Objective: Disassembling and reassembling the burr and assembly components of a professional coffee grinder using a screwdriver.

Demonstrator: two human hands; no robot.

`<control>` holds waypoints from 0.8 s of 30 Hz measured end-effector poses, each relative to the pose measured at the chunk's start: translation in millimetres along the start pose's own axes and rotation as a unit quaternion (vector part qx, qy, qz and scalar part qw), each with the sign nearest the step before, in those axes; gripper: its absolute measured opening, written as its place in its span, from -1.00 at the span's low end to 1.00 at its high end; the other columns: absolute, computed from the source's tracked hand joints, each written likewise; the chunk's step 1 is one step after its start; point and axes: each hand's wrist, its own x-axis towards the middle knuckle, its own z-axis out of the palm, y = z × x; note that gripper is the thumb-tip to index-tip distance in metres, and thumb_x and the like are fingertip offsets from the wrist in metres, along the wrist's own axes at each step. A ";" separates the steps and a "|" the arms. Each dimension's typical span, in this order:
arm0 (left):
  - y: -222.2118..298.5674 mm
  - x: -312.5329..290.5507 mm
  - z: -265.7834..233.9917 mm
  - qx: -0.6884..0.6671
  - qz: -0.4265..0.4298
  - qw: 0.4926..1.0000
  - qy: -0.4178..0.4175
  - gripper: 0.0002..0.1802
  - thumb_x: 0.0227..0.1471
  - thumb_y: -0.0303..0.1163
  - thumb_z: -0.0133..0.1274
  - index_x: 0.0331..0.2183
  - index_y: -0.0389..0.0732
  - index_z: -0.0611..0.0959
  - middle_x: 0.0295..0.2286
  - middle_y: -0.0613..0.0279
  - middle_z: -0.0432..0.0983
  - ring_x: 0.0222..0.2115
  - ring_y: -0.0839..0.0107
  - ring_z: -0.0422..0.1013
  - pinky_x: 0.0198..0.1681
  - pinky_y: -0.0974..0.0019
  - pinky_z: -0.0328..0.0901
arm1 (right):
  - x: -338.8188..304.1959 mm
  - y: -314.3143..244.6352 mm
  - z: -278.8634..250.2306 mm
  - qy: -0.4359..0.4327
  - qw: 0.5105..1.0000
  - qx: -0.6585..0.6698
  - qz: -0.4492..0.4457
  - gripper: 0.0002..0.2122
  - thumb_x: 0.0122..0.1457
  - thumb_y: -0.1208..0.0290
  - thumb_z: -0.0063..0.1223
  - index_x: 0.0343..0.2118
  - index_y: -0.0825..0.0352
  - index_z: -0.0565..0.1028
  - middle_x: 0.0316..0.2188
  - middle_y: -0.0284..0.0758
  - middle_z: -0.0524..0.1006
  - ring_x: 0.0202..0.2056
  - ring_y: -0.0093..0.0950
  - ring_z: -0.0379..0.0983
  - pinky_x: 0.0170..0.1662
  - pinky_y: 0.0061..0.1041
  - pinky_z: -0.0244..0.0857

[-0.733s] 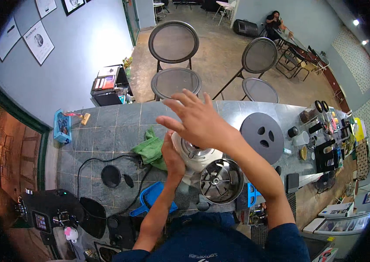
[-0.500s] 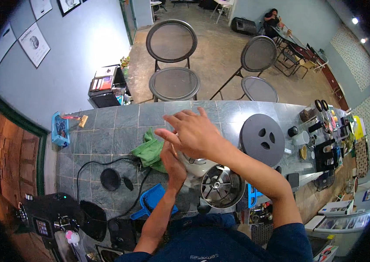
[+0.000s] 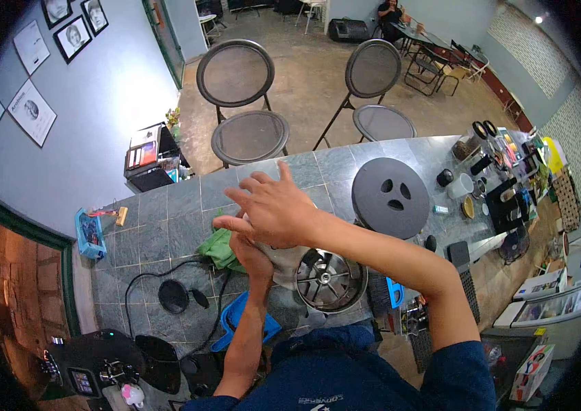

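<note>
My right hand [image 3: 273, 212] reaches across to the left above the counter, its fingers spread and nothing visible in them. Under it is my left hand [image 3: 255, 260], turned upward at the wrist; the right hand hides most of its fingers. The two hands overlap and seem to touch. Just right of my left wrist, a pale rounded machine body [image 3: 283, 264] is partly covered by my hands. Joined to it or close against it is a round metal drum [image 3: 326, 278] with spokes around a central hub. A crumpled green cloth [image 3: 218, 251] lies left of my left hand.
A large black disc [image 3: 372, 202] with three slots lies right of my hands. A blue dustpan [image 3: 271, 327] and a blue-handled brush [image 3: 395, 293] are near me. A black cable [image 3: 128, 291] loops left. Jars and cups [image 3: 463, 183] crowd the right end; chairs [image 3: 249, 133] stand beyond.
The view has shifted, moving the counter's things leftward in the picture. My hands remain crossed over the machine, the right hand still spread.
</note>
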 end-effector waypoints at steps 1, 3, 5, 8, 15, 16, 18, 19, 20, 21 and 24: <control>2.6 -1.3 -0.4 0.072 -0.022 0.997 0.019 -0.49 0.47 -0.10 -0.25 0.05 -0.29 0.62 -0.12 0.23 0.59 -0.08 0.42 0.49 0.01 0.23 0.37 | -1.8 1.7 3.6 0.072 0.997 0.025 -0.016 -0.30 0.43 -0.31 -0.27 0.05 0.33 0.60 -0.11 -0.09 0.65 0.15 -0.04 0.47 0.25 0.58 -0.09; -13.8 5.2 -3.8 -0.013 -0.019 0.999 0.023 -0.43 0.46 -0.10 -0.27 0.07 -0.36 0.61 -0.09 0.17 0.61 -0.04 0.39 0.50 0.05 0.24 0.38 | -6.1 -1.9 -6.4 0.171 0.980 0.090 -0.044 -0.42 0.43 -0.17 -0.13 -0.03 0.35 0.64 -0.14 -0.13 0.67 0.07 -0.07 0.53 0.25 0.46 0.04; -17.0 10.8 2.2 -0.102 -0.025 0.994 0.018 -0.38 0.46 -0.09 -0.29 0.09 -0.42 0.61 -0.06 0.10 0.63 0.00 0.35 0.51 0.09 0.25 0.38 | -20.5 3.7 -32.8 0.269 0.950 0.146 -0.065 -0.54 0.44 -0.03 0.02 -0.11 0.36 0.67 -0.18 -0.16 0.68 0.00 -0.11 0.59 0.24 0.34 0.18; -6.9 8.8 4.3 -0.032 0.012 0.999 0.011 -0.38 0.47 -0.13 -0.35 0.10 -0.44 0.60 -0.04 0.04 0.63 -0.05 0.29 0.55 0.10 0.21 0.40 | -79.4 14.9 -105.7 0.274 0.917 0.272 -0.104 -0.83 0.30 0.40 0.27 -0.19 0.42 0.70 -0.23 -0.22 0.69 -0.18 -0.28 0.66 0.00 -0.27 0.50; -14.8 10.8 -2.5 0.017 0.049 0.999 0.010 -0.37 0.47 -0.15 -0.40 0.09 -0.44 0.61 -0.05 0.02 0.64 -0.04 0.24 0.55 0.09 0.19 0.41 | -284.3 124.2 -122.9 0.418 0.784 0.242 0.389 -0.54 0.30 0.22 0.30 -0.73 0.30 0.54 -0.75 -0.54 0.38 -0.68 -0.72 0.23 -0.60 -0.55 0.03; -13.3 10.1 1.0 0.014 0.044 0.999 0.010 -0.37 0.47 -0.16 -0.40 0.09 -0.44 0.61 -0.05 0.02 0.63 -0.04 0.24 0.55 0.09 0.19 0.41 | -313.1 147.3 -98.5 0.411 0.775 0.204 0.434 -0.56 0.29 0.22 0.31 -0.71 0.31 0.54 -0.75 -0.55 0.37 -0.67 -0.71 0.21 -0.58 -0.52 0.05; -7.1 8.6 3.4 0.024 0.046 0.999 0.004 -0.37 0.46 -0.17 -0.40 0.08 -0.44 0.61 -0.04 0.01 0.63 -0.04 0.24 0.55 0.09 0.19 0.40 | -371.4 185.6 -30.0 0.304 0.830 0.152 0.443 -0.69 0.18 0.20 0.41 -0.50 0.37 0.64 -0.63 -0.46 0.45 -0.54 -0.63 0.31 -0.46 -0.47 0.15; -6.0 9.1 1.9 0.037 0.049 0.998 0.003 -0.38 0.46 -0.17 -0.40 0.08 -0.44 0.61 -0.04 0.01 0.63 -0.04 0.24 0.55 0.09 0.18 0.40 | -389.0 188.1 4.0 0.243 0.849 0.134 0.450 -0.67 0.13 0.19 0.44 -0.28 0.39 0.64 -0.46 -0.33 0.52 -0.42 -0.50 0.40 -0.36 -0.41 0.25; -6.9 9.8 1.1 0.038 0.048 0.998 0.005 -0.38 0.46 -0.17 -0.40 0.08 -0.44 0.61 -0.04 0.01 0.63 -0.04 0.24 0.55 0.09 0.18 0.40 | -406.4 186.6 37.1 0.181 0.864 0.116 0.455 -0.53 0.07 0.18 0.48 -0.05 0.42 0.63 -0.29 -0.20 0.58 -0.30 -0.38 0.49 -0.27 -0.35 0.34; -7.2 9.8 3.0 0.019 0.039 0.999 0.008 -0.38 0.46 -0.18 -0.40 0.07 -0.45 0.62 -0.05 0.01 0.63 -0.05 0.24 0.55 0.09 0.19 0.40 | -426.4 189.7 72.7 0.148 0.876 0.080 0.452 -0.39 0.04 0.19 0.50 0.11 0.41 0.52 -0.12 -0.09 0.53 -0.16 -0.22 0.48 -0.12 -0.26 0.36; -14.4 12.2 -2.0 0.016 0.042 0.999 0.017 -0.38 0.46 -0.19 -0.40 0.05 -0.45 0.63 -0.05 0.02 0.63 -0.05 0.24 0.55 0.09 0.20 0.40 | -446.8 187.4 135.4 0.113 0.885 0.038 0.450 -0.18 -0.01 0.23 0.53 0.31 0.39 0.37 0.09 0.04 0.45 0.05 0.01 0.45 0.09 -0.11 0.37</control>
